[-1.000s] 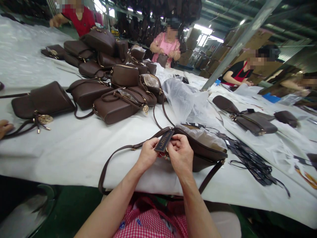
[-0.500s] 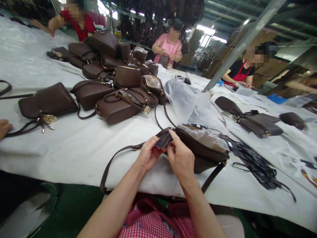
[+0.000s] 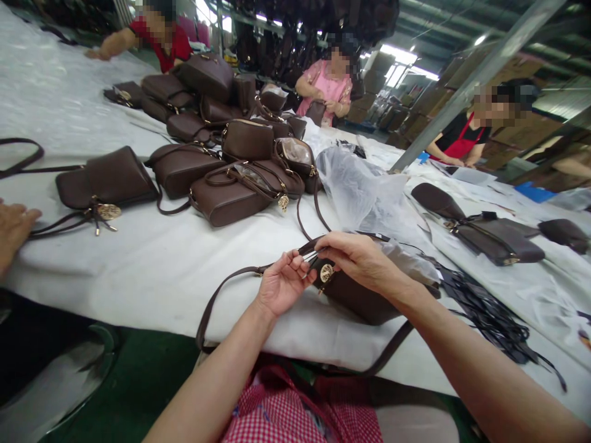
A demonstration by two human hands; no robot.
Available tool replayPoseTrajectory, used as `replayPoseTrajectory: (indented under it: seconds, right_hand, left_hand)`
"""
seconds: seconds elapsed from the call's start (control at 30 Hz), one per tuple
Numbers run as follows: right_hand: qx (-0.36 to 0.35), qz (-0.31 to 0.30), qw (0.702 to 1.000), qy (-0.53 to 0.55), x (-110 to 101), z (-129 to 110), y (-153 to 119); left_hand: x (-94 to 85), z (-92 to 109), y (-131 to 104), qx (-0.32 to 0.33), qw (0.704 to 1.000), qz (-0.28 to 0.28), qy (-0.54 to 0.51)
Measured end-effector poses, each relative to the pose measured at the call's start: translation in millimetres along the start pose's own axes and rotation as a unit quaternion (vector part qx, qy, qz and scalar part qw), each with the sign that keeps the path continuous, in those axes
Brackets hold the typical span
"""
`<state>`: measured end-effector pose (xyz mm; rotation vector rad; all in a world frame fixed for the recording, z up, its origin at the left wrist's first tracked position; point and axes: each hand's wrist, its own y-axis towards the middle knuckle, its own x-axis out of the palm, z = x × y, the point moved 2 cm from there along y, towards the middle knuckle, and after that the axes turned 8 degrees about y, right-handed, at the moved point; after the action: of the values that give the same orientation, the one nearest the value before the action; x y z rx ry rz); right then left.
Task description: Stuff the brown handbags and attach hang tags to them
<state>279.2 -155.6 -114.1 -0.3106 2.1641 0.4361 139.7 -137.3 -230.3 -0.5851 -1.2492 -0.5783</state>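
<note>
Right hand [image 3: 362, 261] shifted over bag [image 3: 364, 301], pinching strap [image 3: 307, 247] with left hand [image 3: 284, 283], white table [image 3: 138, 271], workshop [image 3: 455, 31]

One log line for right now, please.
left hand: at near brown bag, grip unclear | right hand: same bag's top edge, grip unclear | gold medallion: showing | beyond: bag pile | right: black cords

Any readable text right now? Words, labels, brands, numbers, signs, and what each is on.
No text is legible.
Gold emblem on the nearest brown bag: too small to read any lettering.
Gold disc on the leftmost foreground bag: too small to read.
Heap of black tags and cords: no print readable.
Background cartons: too blurred to tell.
</note>
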Motion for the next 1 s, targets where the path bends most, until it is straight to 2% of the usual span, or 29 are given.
replayPoseTrajectory:
  seconds: [0.07, 0.17, 0.27, 0.43, 0.53, 0.63, 0.77, 0.87, 1.0]
  right_hand:
    - [-0.007, -0.051, 0.993, -0.110, 2, 1, 2]
    - [0.017, -0.108, 0.960, -0.257, 12, -1, 7]
    - [0.024, -0.145, 0.935, -0.322, 21, -6, 13]
    - [0.037, -0.182, 0.927, -0.325, 22, -10, 20]
    - [0.043, -0.182, 0.938, -0.290, 23, -14, 21]
    - [0.015, -0.185, 0.955, -0.230, 31, -13, 24]
    - [0.010, -0.154, 0.943, -0.295, 40, -6, 26]
    - [-0.035, -0.150, 0.933, -0.325, 41, -6, 23]
    - [-0.081, -0.147, 0.924, -0.344, 34, -10, 19]
  left_hand:
    - [-3.8, -1, 0, 0.001, 1.000, 0.028, -0.003]
    - [-9.4, -3, -1, 0.004, 0.998, 0.067, 0.019]
    - [-13.5, 1, 0, 0.000, 0.995, 0.084, 0.049]
    - [-14.4, 14, -1, -0.023, 0.987, 0.097, 0.128]
    - [-12.6, 14, -6, -0.017, 0.989, 0.095, 0.109]
    - [-17.9, 8, -6, -0.011, 0.991, 0.116, 0.065]
    - [-22.4, 1, -2, -0.006, 0.986, 0.165, 0.029]
    - [-18.8, 0, -3, -0.010, 0.979, 0.199, 0.028]
    - [-15.4, -2, -1, -0.016, 0.979, 0.198, 0.041]
